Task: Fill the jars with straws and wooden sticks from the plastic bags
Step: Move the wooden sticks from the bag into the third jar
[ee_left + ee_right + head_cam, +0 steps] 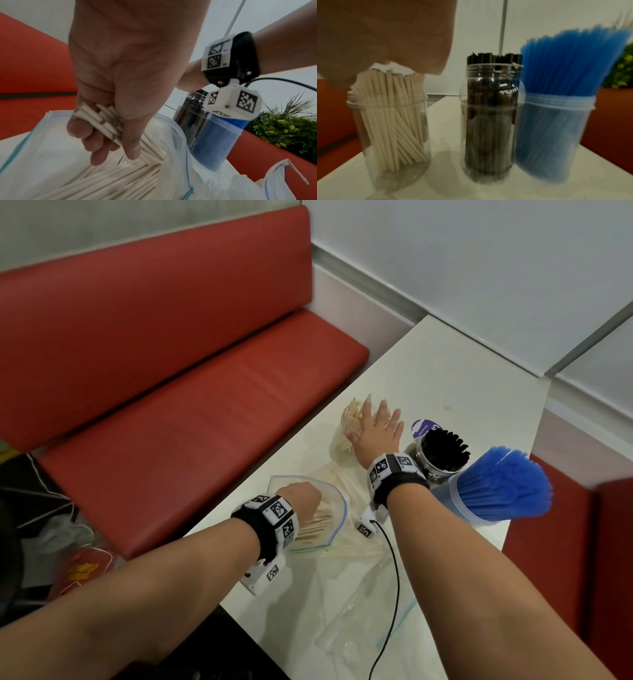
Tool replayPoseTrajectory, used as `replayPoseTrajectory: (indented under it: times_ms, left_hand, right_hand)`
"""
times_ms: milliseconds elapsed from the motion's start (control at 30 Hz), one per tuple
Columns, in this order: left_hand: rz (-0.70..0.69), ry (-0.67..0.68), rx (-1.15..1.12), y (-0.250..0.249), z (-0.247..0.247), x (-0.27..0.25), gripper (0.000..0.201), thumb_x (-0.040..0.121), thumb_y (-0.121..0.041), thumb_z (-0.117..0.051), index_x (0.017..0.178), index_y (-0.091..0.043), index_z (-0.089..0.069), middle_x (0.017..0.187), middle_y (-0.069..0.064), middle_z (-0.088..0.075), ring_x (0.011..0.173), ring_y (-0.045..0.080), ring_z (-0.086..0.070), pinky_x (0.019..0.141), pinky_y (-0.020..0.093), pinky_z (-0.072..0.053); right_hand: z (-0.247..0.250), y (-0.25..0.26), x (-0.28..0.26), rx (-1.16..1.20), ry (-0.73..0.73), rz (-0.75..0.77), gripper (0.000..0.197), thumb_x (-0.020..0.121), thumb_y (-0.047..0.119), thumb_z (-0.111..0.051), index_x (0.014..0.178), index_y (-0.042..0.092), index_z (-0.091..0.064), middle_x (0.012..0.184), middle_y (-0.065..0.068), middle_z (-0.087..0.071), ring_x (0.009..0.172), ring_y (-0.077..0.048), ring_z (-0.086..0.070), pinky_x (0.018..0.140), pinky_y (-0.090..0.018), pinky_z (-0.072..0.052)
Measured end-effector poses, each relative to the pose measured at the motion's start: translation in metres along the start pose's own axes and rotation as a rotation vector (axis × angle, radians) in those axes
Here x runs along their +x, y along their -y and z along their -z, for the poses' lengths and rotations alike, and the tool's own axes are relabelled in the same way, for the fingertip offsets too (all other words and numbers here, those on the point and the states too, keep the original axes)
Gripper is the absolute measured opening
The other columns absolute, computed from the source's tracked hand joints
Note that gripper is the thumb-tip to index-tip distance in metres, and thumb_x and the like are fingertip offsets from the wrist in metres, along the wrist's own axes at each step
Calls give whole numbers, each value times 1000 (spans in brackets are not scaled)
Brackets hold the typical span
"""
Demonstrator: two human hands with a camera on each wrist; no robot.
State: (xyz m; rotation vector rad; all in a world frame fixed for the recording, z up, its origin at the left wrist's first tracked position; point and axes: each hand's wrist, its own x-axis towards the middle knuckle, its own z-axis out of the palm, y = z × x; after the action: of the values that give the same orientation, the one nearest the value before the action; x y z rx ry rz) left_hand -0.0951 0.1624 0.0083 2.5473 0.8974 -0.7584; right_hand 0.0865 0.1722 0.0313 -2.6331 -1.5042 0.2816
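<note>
My left hand (301,497) is inside a clear zip bag (334,510) on the white table, gripping a bundle of cream straws (102,121) with thumb and curled fingers; more cream straws lie loose in the zip bag (42,155). My right hand (376,424) is spread flat, fingers straight, over the top of a clear jar of cream straws (344,436), near the table's left edge. In the right wrist view the palm (385,40) touches the straw tops of that jar (390,121). Beside it stand a jar of black straws (489,121) and a jar of blue straws (556,121).
Empty crumpled plastic bags (356,621) lie on the table (462,378) in front of me, with a black cable (395,570) across them. A purple-labelled lid (424,426) lies behind the black jar. A red bench (171,371) runs along the left.
</note>
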Motion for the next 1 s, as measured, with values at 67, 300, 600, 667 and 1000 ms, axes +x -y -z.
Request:
replayPoseTrajectory:
  times_ms: [67,300,600,667,1000]
  left_hand:
    - [19,13,-29,-1,8,-4,29,98,-17,-55,122,-2,-62,120,15,-63,109,32,-63,89,38,-50]
    - [92,39,119,-13,33,-32,30,103,-14,-44,129,-6,-57,132,9,-58,122,26,-56,98,39,-46]
    - [51,36,277,-45,104,-84,34,103,-17,-43,132,-4,-54,136,10,-54,127,27,-50,106,42,-41]
    - [51,22,274,-51,115,-92,34,103,-17,-42,129,-1,-56,135,12,-56,126,28,-51,106,40,-41]
    - [58,-35,305,-54,144,-116,29,101,-12,-46,124,0,-58,124,11,-60,119,27,-55,99,37,-43]
  right_hand:
    - [7,2,-12,136,-161,16,63,106,19,-38,162,19,-8,168,-18,-6,154,-43,2,125,-51,0]
    - [-10,26,-104,538,117,249,62,85,-9,-45,141,16,-53,155,-11,-41,145,-27,-35,120,-39,-29]
    - [-62,21,-129,215,174,130,74,89,46,-67,154,31,-33,167,-1,-19,156,-33,6,122,-60,3]
    - [-55,23,-127,287,113,151,54,96,38,-58,148,30,-45,160,0,-38,156,-29,-2,121,-60,6]
    - [-21,20,-138,615,156,168,23,104,29,-49,114,12,-61,109,-14,-67,103,-34,-60,89,-39,-46]
